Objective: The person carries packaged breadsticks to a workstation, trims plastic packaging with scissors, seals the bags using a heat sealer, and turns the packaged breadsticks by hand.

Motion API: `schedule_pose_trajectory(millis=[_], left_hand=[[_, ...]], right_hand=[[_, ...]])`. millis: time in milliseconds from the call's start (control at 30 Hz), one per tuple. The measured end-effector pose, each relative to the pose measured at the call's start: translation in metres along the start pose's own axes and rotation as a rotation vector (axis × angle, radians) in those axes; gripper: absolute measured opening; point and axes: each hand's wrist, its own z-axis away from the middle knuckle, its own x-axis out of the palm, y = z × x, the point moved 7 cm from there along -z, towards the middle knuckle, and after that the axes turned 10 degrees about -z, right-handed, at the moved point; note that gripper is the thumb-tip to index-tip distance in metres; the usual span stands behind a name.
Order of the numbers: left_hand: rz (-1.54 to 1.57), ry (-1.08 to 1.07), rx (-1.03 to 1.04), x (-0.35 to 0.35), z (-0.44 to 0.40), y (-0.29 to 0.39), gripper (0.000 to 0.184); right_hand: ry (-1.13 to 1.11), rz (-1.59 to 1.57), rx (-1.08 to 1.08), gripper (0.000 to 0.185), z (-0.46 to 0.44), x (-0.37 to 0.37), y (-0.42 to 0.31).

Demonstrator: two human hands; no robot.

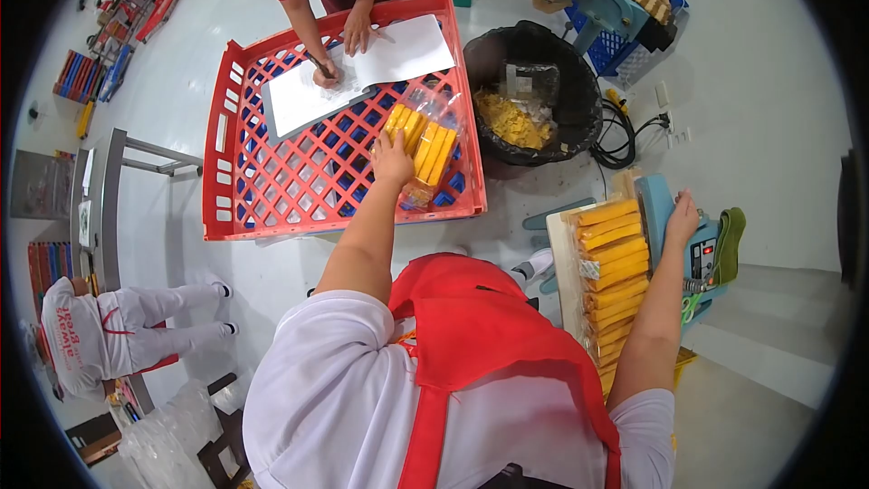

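Observation:
My left hand (392, 161) reaches into a red plastic crate (299, 228), its fingers closed over the edge of a clear pack of yellow bars (409, 127). Right beside it lies a second clear pack of yellow bars (434, 156). My right hand (682, 215) is at the blue machine (654, 199) on my right, fingers bent and pressed together; whatever they may hold is hidden. Next to that forearm, a pale tray (568, 281) carries a row of yellow-wrapped bars (620, 263).
Across the crate, a person's hand (328, 74) writes with a pen on white paper (412, 47). A black-lined bin (489, 54) with yellow scraps stands beyond the machine. Black cables (618, 149) hang by the wall. Another person (118, 330) stands at far left near a metal table (110, 208).

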Motion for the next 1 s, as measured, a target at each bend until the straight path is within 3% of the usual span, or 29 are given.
schedule_pose_trajectory(millis=[100, 367, 1000], left_hand=[[-0.019, 0.001, 0.001, 0.0, 0.0, 0.0, 0.058], [-0.024, -0.029, -0.004, -0.001, -0.002, 0.0, 0.058], [-0.018, -0.043, -0.009, 0.001, -0.001, -0.001, 0.059]], right_hand=[[0.009, -0.034, 0.008, 0.046, 0.0, -0.001, 0.001], [-0.008, 0.115, -0.093, 0.024, 0.0, 0.002, 0.0], [0.011, 0.174, -0.109, 0.027, 0.001, 0.003, -0.003]])
